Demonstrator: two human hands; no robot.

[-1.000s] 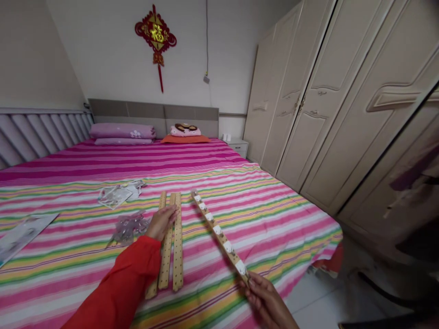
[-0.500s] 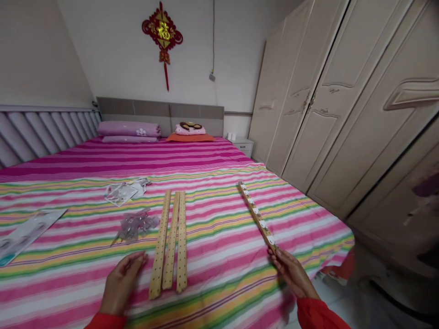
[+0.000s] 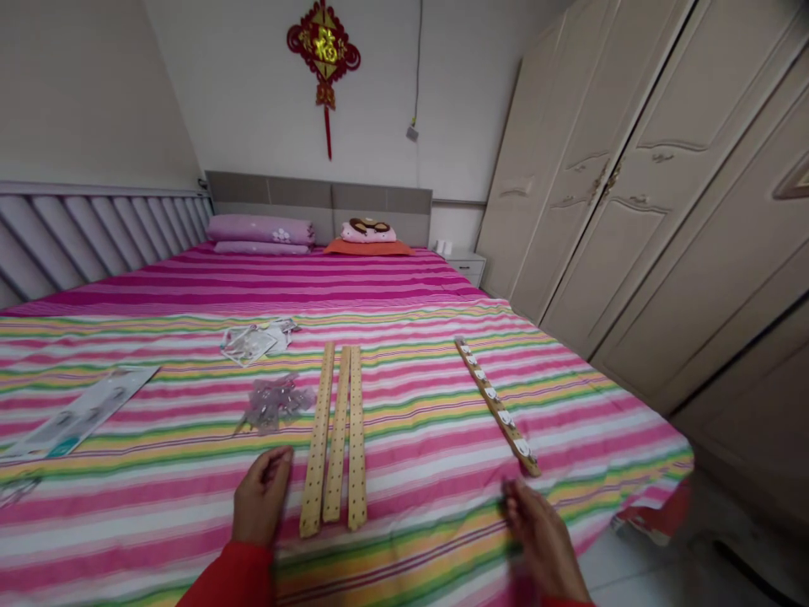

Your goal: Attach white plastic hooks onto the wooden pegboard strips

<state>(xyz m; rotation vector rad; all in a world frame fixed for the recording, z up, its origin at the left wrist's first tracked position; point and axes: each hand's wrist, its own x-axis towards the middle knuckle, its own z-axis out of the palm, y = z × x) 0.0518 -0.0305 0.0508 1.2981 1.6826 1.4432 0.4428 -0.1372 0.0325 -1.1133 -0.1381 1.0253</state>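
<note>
Three light wooden strips with rows of small holes (image 3: pixel 336 443) lie side by side on the striped cloth. Just left of their near ends rests my left hand (image 3: pixel 261 497), its fingers curled in with nothing visible in them. A fourth wooden strip (image 3: pixel 496 405), fitted with several white round-faced pieces, lies slantwise on the right. Below its near end is my right hand (image 3: pixel 540 531), apart from it, somewhat blurred, with fingers loosely stretched and nothing held. A clear bag of small metal parts (image 3: pixel 276 403) lies left of the bare strips.
Opened clear packaging (image 3: pixel 259 340) lies beyond the bag. A long blister pack (image 3: pixel 94 413) is at far left, near a thin wire-like piece (image 3: pixel 18 489). The bed's edge drops off at right, beside a wardrobe (image 3: pixel 632 194). Folded bedding (image 3: pixel 260 232) sits by the headboard.
My right hand has let go of the fitted strip and drawn back toward me; the strip now lies on the cloth. My left hand's fingers have curled in. The view has shifted slightly.
</note>
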